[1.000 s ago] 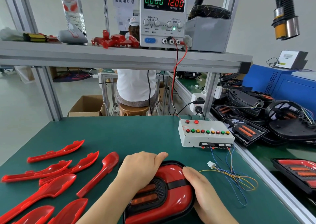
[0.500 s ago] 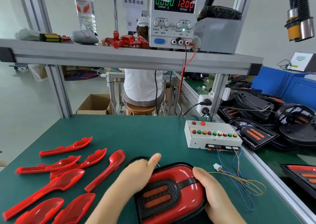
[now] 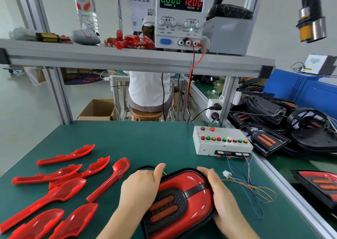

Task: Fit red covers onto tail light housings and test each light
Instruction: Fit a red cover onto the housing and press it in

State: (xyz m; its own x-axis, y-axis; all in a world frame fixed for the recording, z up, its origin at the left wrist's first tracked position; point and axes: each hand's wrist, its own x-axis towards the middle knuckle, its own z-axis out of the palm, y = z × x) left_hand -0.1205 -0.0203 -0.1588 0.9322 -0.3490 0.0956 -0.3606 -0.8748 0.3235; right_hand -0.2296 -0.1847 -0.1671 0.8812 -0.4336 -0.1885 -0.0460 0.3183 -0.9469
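Between gripping hands (image 3: 140, 189) (image 3: 221, 196), tail light (image 3: 184, 184), near end cut off

The green bench (image 3: 138, 142) is carrying red covers (image 3: 63, 193) at lower left, a tail light housing (image 3: 184, 184) bottom centre, and a white button box (image 3: 218, 145) with wires (image 3: 245, 183) centre right.

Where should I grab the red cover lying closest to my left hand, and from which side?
Pinch the red cover across its slim stem, about midway, coming down from above. It lies flat on the green mat, apart from the tail light, and its broad head at the far end looks harder to span.
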